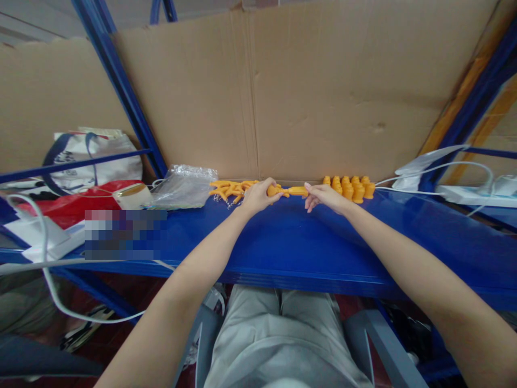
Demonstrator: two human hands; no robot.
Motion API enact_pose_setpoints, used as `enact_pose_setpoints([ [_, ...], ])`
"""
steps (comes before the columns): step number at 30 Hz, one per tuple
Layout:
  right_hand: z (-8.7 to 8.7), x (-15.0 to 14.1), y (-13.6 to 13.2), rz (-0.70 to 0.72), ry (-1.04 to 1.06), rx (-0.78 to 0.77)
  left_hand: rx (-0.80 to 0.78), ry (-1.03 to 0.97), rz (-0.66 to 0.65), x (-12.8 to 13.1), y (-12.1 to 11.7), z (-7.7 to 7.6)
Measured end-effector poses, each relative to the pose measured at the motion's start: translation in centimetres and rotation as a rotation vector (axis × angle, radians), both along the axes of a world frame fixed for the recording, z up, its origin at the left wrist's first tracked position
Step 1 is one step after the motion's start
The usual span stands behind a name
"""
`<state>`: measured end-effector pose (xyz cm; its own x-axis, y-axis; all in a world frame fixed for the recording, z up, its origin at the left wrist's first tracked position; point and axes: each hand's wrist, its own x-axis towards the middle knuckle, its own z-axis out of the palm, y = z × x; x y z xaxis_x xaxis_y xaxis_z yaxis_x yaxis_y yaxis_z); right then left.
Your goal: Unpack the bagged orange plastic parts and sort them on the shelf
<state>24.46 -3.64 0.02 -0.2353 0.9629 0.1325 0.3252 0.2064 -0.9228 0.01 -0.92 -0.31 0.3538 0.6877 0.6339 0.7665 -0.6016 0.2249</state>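
My left hand (257, 199) pinches the left end of an orange plastic piece (298, 191) between thumb and fingers. At the piece's right end, my right hand (328, 199) closes on it with thumb and index finger, the other fingers curled loosely below. The piece lies level between both hands, slightly above the blue shelf, and narrows near its middle. I cannot tell whether it is one part or two. Just left of my left hand is a heap of branched orange pieces (226, 189) with small metal chains. Beyond my right hand stand rows of small orange pot-shaped parts (357, 189).
The blue shelf (291, 248) is backed by a tall cardboard sheet (343, 91). Clear plastic bags (188, 188) lie at left, near a red bag (81, 205) and a white tote bag (97, 159). White cables (46, 280) hang at the left edge; a power strip (480, 196) sits far right.
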Motion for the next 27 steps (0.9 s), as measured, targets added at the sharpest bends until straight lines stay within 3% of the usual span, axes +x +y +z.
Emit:
enact_pose_setpoints([
  [13,-0.07,0.55,0.38,0.02,0.015,0.078,0.007,-0.007,0.014,0.01,-0.07,0.03],
  [27,0.09,-0.19,-0.14,-0.041,-0.028,0.029,0.023,0.001,0.008,0.18,-0.09,-0.04],
])
